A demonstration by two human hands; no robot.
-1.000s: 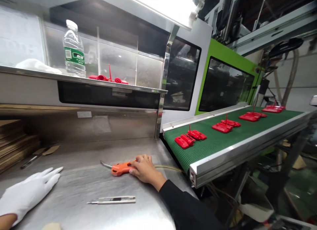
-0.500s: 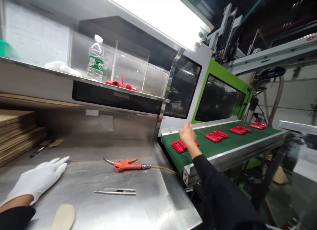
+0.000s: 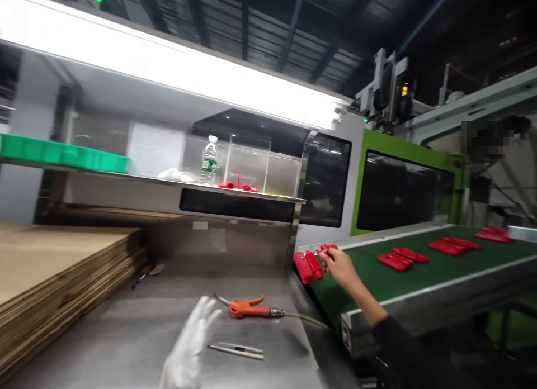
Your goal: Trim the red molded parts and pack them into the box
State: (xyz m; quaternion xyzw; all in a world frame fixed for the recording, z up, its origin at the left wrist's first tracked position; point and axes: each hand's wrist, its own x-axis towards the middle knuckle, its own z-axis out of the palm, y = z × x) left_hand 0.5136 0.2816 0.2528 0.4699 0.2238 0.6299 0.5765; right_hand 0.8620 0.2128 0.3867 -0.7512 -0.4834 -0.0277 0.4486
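My bare right hand (image 3: 342,270) pinches a red moulded plastic part (image 3: 308,267) at the near end of the green conveyor belt (image 3: 361,288). The part is a cluster of joined pieces, raised off the belt. My left hand (image 3: 188,344), in a white glove, hovers over the steel bench with its fingers stretched out and nothing in them; it is blurred. Just right of it lie an orange air blow gun (image 3: 251,309) and a slim metal pen-like tool (image 3: 237,351). More red moulded parts (image 3: 403,259) sit in a row along the belt.
Stacked cardboard sheets (image 3: 67,266) stand at the left. On the shelf (image 3: 146,178) are a green bin (image 3: 62,154), a white glove (image 3: 174,175), a water bottle (image 3: 209,161) and another red part (image 3: 238,186). The blow gun's hose (image 3: 306,318) runs toward the conveyor's end.
My right hand has taken hold of the nearest red part and lifted it from the belt toward the bench. My left hand has moved right, closer to the blow gun. The view has turned left.
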